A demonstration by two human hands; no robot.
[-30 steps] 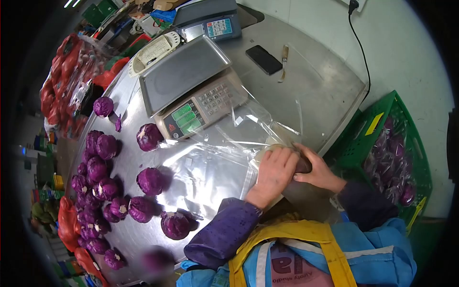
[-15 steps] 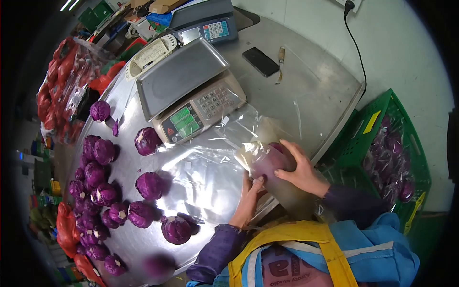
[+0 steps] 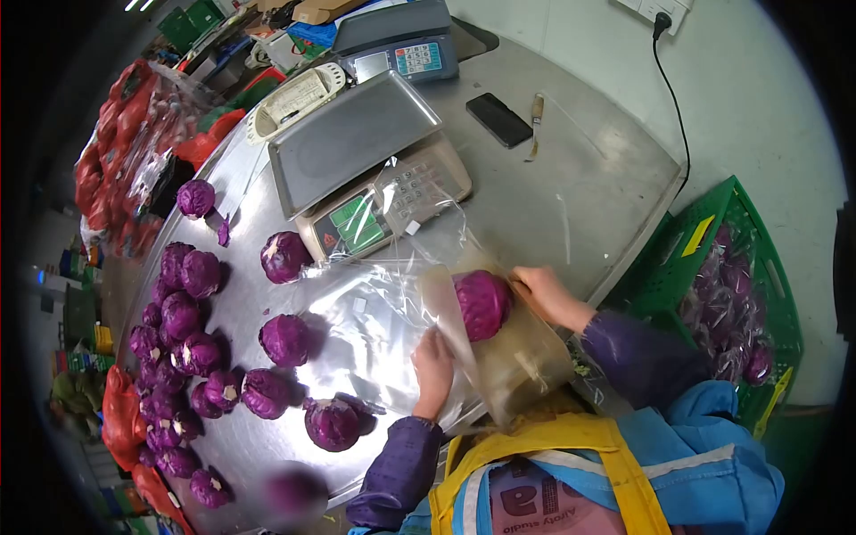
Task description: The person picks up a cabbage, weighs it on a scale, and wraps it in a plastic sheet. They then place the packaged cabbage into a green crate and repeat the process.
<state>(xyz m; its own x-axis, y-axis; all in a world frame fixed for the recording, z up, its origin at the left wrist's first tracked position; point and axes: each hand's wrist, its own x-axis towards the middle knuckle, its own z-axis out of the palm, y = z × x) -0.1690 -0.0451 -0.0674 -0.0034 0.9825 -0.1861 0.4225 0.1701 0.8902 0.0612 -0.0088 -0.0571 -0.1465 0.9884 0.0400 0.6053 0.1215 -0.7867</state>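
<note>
A red cabbage [image 3: 482, 305] sits between my hands, against a sheet of clear plastic film [image 3: 379, 308] that spreads leftward over the steel table. Part of the film, below and beside the cabbage, looks brownish. My right hand [image 3: 551, 299] is just right of the cabbage, its fingers pinched on the film's edge. To the lower left of the cabbage, my left hand [image 3: 434, 370] has its fingertips closed on a fold of the film. The film partly covers the cabbage's left side. Several loose red cabbages [image 3: 285, 341] lie to the left.
A weighing scale [image 3: 357, 147] stands ahead, with a second scale [image 3: 397, 40] behind it. A phone [image 3: 499, 119] and a small knife [image 3: 536, 125] lie on the steel table [image 3: 588, 196]. On the right, a green crate [image 3: 664, 267] holds wrapped cabbages. Red bags [image 3: 116, 152] are at far left.
Both hands have come off the cabbage and moved apart onto the film. The cabbage, held through film before, now shows bare in front. The view has shifted slightly.
</note>
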